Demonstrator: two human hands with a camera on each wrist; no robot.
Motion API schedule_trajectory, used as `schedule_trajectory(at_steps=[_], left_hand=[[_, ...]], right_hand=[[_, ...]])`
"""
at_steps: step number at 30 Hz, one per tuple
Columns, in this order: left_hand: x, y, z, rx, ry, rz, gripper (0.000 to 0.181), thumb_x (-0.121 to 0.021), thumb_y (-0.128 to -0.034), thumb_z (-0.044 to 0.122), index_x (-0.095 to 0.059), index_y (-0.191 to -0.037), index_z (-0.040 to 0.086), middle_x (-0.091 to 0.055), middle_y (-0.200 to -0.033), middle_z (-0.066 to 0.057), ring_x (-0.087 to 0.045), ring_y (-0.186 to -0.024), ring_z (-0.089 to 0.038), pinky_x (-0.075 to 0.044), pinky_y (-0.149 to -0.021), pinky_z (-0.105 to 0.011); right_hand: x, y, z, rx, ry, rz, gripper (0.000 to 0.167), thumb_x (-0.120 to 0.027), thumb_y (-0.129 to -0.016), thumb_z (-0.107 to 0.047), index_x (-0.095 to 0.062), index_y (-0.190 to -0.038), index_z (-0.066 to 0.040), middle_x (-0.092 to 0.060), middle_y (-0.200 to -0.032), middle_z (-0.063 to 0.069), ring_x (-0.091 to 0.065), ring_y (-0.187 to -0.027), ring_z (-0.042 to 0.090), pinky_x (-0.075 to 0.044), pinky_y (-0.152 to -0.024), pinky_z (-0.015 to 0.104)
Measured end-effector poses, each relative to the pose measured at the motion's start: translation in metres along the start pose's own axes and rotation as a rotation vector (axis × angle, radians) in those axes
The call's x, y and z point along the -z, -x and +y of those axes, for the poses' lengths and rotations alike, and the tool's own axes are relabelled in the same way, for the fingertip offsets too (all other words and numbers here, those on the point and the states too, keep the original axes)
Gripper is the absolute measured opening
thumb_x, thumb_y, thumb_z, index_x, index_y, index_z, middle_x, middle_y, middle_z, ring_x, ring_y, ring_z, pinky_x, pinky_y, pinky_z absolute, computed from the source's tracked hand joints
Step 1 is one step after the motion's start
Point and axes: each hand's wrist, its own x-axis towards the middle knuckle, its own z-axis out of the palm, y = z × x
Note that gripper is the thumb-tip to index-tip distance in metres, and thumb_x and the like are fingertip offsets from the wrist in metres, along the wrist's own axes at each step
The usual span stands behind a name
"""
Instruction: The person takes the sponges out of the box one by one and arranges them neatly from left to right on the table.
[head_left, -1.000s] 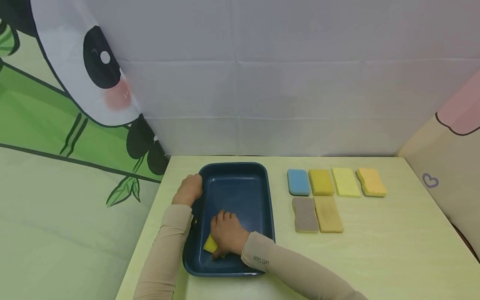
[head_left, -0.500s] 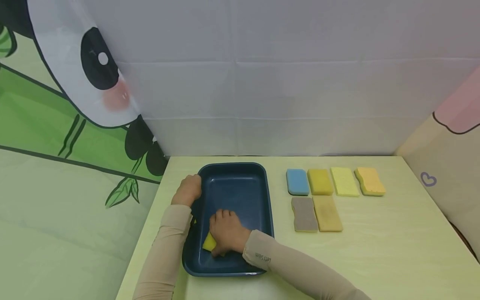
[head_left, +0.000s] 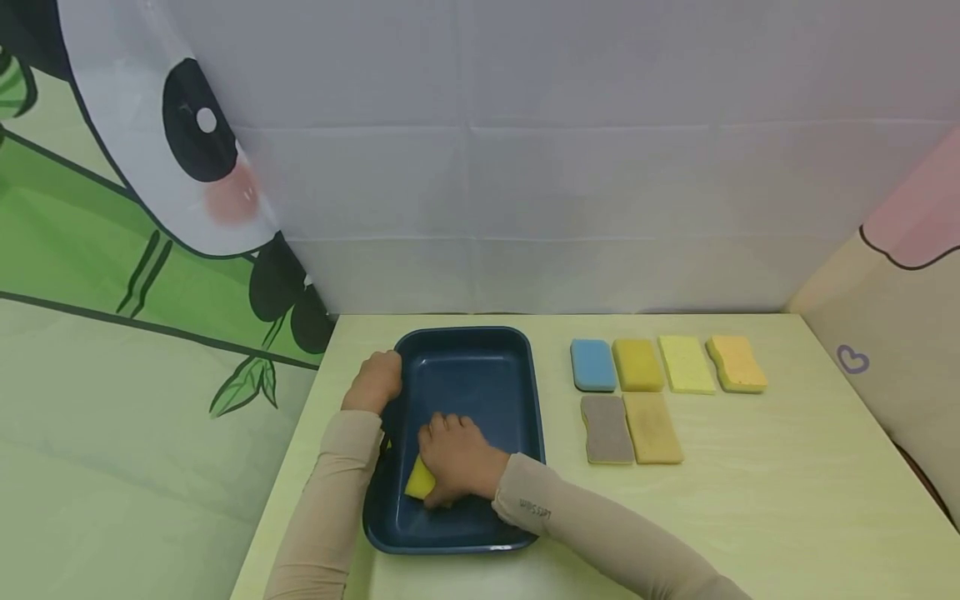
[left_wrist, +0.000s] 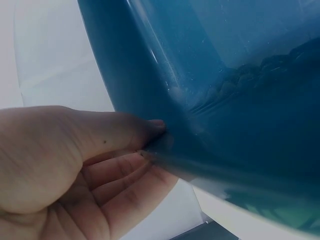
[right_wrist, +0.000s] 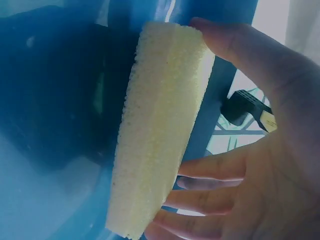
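Yellow sponge (head_left: 421,479) under right hand (head_left: 459,458)

A pale yellow table (head_left: 787,492) carries a dark blue tray (head_left: 472,387) and six sponges (head_left: 637,365).

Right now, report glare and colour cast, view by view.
Head: fairly even light, faint gloss on the blue tray; left wrist: pale streaks on the tray, bluish cast; right wrist: bluish too, the sponge looking pale, a white glint near its top end.

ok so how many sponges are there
7. Far row on the table: blue sponge, mustard sponge, pale yellow sponge, orange sponge; near row: grey sponge, tan sponge; yellow sponge held by the right hand in the blue tray. More could be hidden.
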Motion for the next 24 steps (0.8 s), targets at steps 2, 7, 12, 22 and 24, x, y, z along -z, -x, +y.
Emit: schedule_trajectory(at_steps=[2,7,12,22,24], left_hand=[[0.001,0.0,0.001,0.004,0.005,-0.002,0.014,-0.053,-0.093,-0.012,-0.063,-0.102,-0.013,-0.064,-0.092,-0.026,-0.063,-0.078,-0.03,-0.053,-0.069,-0.045],[0.003,0.002,0.002,0.008,0.014,-0.009,0.016,-0.053,-0.0932,-0.012,-0.063,-0.105,-0.014,-0.064,-0.094,-0.028,-0.064,-0.08,-0.031,-0.054,-0.07,-0.046],[0.003,0.003,0.002,0.006,0.011,0.0,0.017,-0.053,-0.0934,-0.011,-0.062,-0.107,-0.014,-0.065,-0.097,-0.029,-0.066,-0.084,-0.035,-0.055,-0.072,-0.048],[0.002,0.004,0.002,-0.006,-0.004,0.007,0.015,-0.053,-0.0935,-0.011,-0.063,-0.105,-0.014,-0.065,-0.097,-0.029,-0.066,-0.087,-0.038,-0.055,-0.072,-0.048],[0.002,0.004,0.002,-0.004,-0.008,0.004,0.015,-0.053,-0.0935,-0.011,-0.063,-0.104,-0.014,-0.065,-0.097,-0.029,-0.066,-0.087,-0.038,-0.055,-0.072,-0.048]], right_hand=[[0.004,0.002,0.003,0.008,-0.026,-0.001,0.098,-0.071,-0.069,-0.077,-0.053,-0.136,-0.008,-0.054,-0.117,0.008,-0.054,-0.097,0.021,-0.048,-0.085,0.037],[0.014,0.005,0.011,0.057,-0.079,-0.032,0.1,-0.074,-0.071,-0.073,-0.047,-0.144,-0.01,-0.049,-0.136,0.01,-0.052,-0.114,0.024,-0.044,-0.096,0.04],[0.018,0.007,0.019,0.144,-0.101,-0.082,0.106,-0.077,-0.072,-0.069,-0.038,-0.153,-0.013,-0.037,-0.154,0.01,-0.039,-0.136,0.026,-0.034,-0.109,0.045],[0.02,0.012,0.032,0.213,-0.113,-0.088,0.106,-0.077,-0.074,-0.066,-0.034,-0.155,-0.012,-0.032,-0.157,0.01,-0.035,-0.139,0.025,-0.03,-0.112,0.042],[0.021,0.013,0.034,0.215,-0.121,-0.09,0.106,-0.077,-0.074,-0.065,-0.033,-0.155,-0.012,-0.031,-0.157,0.01,-0.035,-0.139,0.026,-0.03,-0.112,0.042]])
